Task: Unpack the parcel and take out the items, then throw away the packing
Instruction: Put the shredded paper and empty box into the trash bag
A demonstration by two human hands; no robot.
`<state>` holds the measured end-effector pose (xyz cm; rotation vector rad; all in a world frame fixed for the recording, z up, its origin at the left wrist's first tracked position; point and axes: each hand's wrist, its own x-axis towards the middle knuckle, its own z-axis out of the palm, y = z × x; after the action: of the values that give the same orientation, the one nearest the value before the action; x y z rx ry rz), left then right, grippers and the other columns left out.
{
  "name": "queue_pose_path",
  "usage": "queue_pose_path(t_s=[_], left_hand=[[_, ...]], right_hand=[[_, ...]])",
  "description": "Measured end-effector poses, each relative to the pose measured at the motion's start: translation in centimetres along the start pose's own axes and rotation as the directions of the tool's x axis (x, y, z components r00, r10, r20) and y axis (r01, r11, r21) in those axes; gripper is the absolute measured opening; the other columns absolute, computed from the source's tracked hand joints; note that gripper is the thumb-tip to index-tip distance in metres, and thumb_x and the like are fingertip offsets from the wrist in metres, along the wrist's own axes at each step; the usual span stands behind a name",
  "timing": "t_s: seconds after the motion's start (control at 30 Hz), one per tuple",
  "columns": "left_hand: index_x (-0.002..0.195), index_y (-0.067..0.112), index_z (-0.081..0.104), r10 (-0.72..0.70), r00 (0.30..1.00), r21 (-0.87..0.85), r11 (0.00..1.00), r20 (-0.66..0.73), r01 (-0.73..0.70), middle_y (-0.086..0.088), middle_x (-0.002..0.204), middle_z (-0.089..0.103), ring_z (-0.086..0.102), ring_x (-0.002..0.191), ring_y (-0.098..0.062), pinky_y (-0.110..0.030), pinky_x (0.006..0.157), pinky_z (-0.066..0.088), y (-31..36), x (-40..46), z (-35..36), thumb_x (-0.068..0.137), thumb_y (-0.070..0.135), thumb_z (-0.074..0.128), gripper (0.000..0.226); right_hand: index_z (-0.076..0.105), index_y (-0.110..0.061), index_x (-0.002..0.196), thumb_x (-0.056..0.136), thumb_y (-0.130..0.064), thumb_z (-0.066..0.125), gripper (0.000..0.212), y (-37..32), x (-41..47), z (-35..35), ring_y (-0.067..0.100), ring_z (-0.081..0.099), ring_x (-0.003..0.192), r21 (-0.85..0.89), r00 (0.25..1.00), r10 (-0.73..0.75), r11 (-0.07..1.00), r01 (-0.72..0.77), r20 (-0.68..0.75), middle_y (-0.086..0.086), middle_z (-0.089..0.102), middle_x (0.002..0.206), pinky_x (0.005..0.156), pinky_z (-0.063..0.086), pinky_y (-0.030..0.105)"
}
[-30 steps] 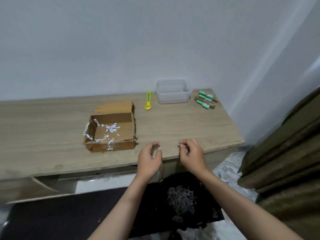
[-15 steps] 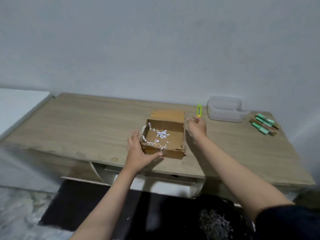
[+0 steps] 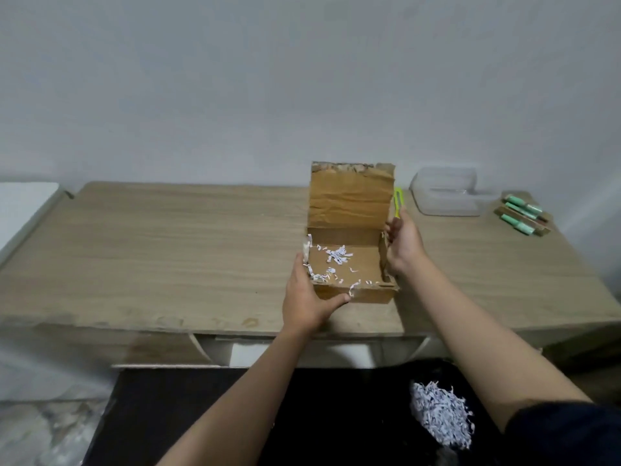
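Two hands on one open brown cardboard box (image 3: 349, 264) sitting on the pale wooden desk (image 3: 168, 247). Left hand (image 3: 307, 297) grips the box's near-left corner, thumb along the front wall. White paper shreds (image 3: 337, 255) lie inside, between both grips. Right hand (image 3: 403, 245) holds the right wall, fingers curled over its edge. Lid flap upright. Beyond the right grip: yellow-green utility knife (image 3: 398, 200), clear plastic tub (image 3: 447, 196), green-capped tubes (image 3: 521, 215).

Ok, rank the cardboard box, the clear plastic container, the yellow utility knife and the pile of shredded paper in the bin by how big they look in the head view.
1. cardboard box, lid flap up, clearly largest.
2-3. clear plastic container and pile of shredded paper look about alike; the pile lies nearer the camera, so not ranked.
4. yellow utility knife, smallest, partly hidden behind the box and the right hand.
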<state>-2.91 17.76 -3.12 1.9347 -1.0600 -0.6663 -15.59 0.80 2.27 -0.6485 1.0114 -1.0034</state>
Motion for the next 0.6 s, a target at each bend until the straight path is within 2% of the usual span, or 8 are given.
queue_pose_path(t_s=[0.07,0.13,0.2,0.23,0.3,0.4,0.53,0.6], left_hand=[[0.146,0.032,0.013,0.017,1.000,0.011,1.000,0.008,-0.017,0.001,0.149,0.040,0.040,0.136,-0.019,-0.043,0.106,0.041,0.0,0.0,-0.2,0.046,0.071,0.077,0.125],[0.146,0.031,0.014,0.030,0.999,-0.015,0.999,0.015,-0.030,0.001,0.147,0.042,0.041,0.135,-0.018,-0.043,0.106,0.042,-0.1,0.0,-0.3,0.051,0.074,0.073,0.120],[0.144,0.029,0.018,0.044,0.999,-0.089,0.995,0.018,-0.042,0.005,0.142,0.048,0.047,0.130,-0.015,-0.042,0.104,0.044,-0.1,0.0,-0.4,0.058,0.070,0.072,0.111],[0.143,0.029,0.020,0.051,0.999,-0.128,0.991,0.020,-0.048,0.009,0.138,0.051,0.049,0.127,-0.012,-0.040,0.103,0.045,-0.3,0.1,-0.4,0.060,0.067,0.072,0.105],[0.142,0.031,0.021,0.060,0.997,-0.184,0.981,0.038,-0.052,0.016,0.133,0.053,0.051,0.123,-0.007,-0.032,0.102,0.046,-0.1,0.0,-0.8,0.062,0.058,0.076,0.101],[0.143,0.029,0.019,0.092,0.992,-0.249,0.966,0.086,-0.068,0.033,0.119,0.050,0.053,0.111,0.002,-0.006,0.088,0.042,0.2,-0.3,-1.4,0.066,0.038,0.083,0.100],[0.121,0.040,0.038,0.106,0.991,-0.292,0.953,0.076,-0.079,0.022,0.111,0.061,0.061,0.094,0.012,-0.003,0.078,0.044,1.0,-0.8,-1.9,0.078,0.024,0.077,0.061],[0.123,0.033,0.038,0.111,0.993,-0.286,0.954,0.048,-0.093,0.020,0.107,0.060,0.056,0.087,0.021,0.004,0.072,0.038,1.8,-1.1,-1.9,0.081,0.019,0.073,0.056]], right_hand=[[0.055,-0.019,0.077,0.096,-0.052,0.032,0.045,-0.1,-0.5,-0.7,0.007,0.057,0.044,-0.031,1.000,0.000,1.000,0.000,0.025,-0.006,0.061,0.048,0.043,0.044,0.018],[0.061,-0.014,0.091,0.096,-0.056,0.028,0.054,0.1,-0.8,-1.4,0.012,0.065,0.063,-0.116,0.998,0.019,0.993,-0.012,0.062,0.001,0.069,0.066,0.056,0.051,0.024],[0.063,-0.005,0.104,0.093,-0.060,0.030,0.065,0.3,-2.0,-2.0,0.021,0.062,0.076,-0.289,0.994,0.065,0.957,-0.038,0.085,0.008,0.066,0.082,0.068,0.050,0.031],[0.062,-0.002,0.109,0.091,-0.060,0.036,0.066,0.4,-2.6,-2.2,0.021,0.060,0.076,-0.354,0.992,0.082,0.934,-0.044,0.093,0.008,0.063,0.086,0.069,0.046,0.031],[0.063,-0.011,0.113,0.081,-0.060,0.057,0.059,0.8,-3.4,-2.8,0.016,0.056,0.081,-0.465,0.994,0.052,0.885,-0.004,0.091,0.003,0.059,0.097,0.069,0.043,0.030],[0.049,-0.016,0.135,0.088,-0.033,0.063,0.052,1.5,-4.7,-3.7,0.007,0.047,0.112,-0.676,0.982,-0.048,0.719,0.160,0.181,-0.009,0.048,0.123,0.090,0.037,0.022],[0.036,-0.013,0.144,0.087,-0.020,0.066,0.065,2.9,-6.0,-4.0,0.009,0.039,0.131,-0.784,0.967,-0.106,0.568,0.251,0.233,-0.005,0.039,0.146,0.103,0.028,0.018],[0.035,-0.013,0.144,0.085,-0.019,0.067,0.068,2.9,-6.5,-4.1,0.013,0.036,0.137,-0.791,0.966,-0.142,0.555,0.260,0.218,0.001,0.036,0.151,0.107,0.026,0.020]])
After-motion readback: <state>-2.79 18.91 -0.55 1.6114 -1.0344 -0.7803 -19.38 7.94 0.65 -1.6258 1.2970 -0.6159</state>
